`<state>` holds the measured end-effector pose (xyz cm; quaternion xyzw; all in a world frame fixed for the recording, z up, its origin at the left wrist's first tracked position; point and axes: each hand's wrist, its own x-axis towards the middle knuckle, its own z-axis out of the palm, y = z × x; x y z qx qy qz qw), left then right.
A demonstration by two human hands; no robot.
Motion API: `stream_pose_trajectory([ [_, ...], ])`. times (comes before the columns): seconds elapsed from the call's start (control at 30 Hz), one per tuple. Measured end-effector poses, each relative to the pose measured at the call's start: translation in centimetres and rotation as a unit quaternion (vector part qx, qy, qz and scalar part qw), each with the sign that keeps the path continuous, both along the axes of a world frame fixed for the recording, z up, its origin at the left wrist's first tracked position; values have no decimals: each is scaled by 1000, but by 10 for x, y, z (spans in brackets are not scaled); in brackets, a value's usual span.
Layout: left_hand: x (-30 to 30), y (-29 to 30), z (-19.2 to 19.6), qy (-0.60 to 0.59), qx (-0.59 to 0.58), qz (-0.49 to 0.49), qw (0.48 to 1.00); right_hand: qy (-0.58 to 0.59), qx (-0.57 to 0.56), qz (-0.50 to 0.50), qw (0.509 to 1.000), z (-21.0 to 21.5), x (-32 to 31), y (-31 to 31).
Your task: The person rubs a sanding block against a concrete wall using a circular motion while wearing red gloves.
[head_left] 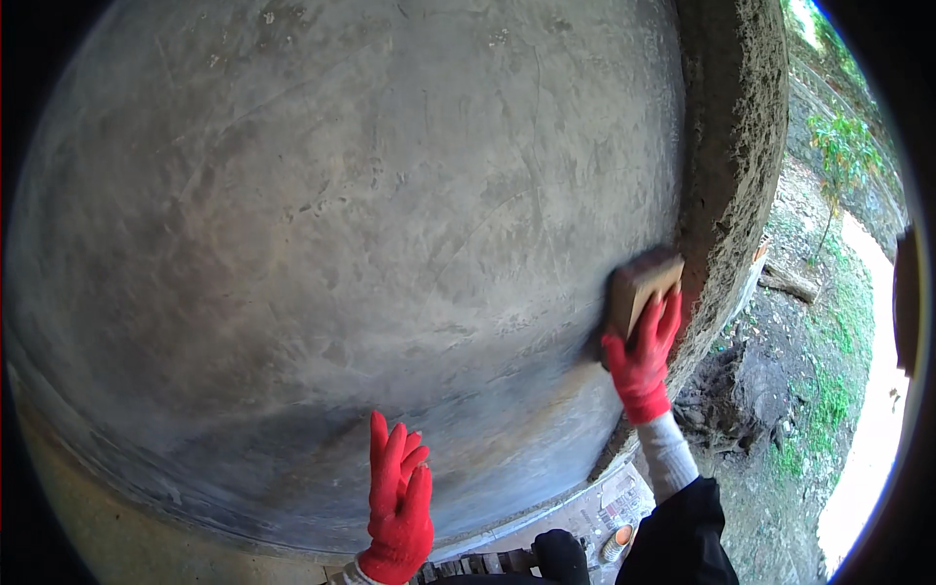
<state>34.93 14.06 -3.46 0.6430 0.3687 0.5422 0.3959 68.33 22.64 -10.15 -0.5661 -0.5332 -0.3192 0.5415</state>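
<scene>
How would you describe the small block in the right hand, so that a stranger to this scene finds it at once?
Start from the big grey plastered wall that fills most of the view and follow it to its rough right edge. There the right hand, in a red glove, presses a small brown rectangular block against the plaster. It is the only brown, straight-edged thing on the grey surface; the left hand holds nothing.

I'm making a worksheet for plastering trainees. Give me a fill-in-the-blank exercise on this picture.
1. Both hands wear gloves of the colour ____.
2. The right hand presses a brown block against the grey ____ surface.
3. The left hand holds ____, its fingers spread open.
4. The block sits near the wall's ____ edge, beside the rough rim.

Missing words: red; wall; nothing; right
</scene>
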Motion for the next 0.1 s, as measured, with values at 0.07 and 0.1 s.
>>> stream_pose_trajectory([
  [0.07,4,1,3,-10,-1,-8,1000,11,30,-14,999,40,8,3],
  [0.1,3,3,1,-7,-3,-9,1000,23,37,-13,999,44,7,7],
])
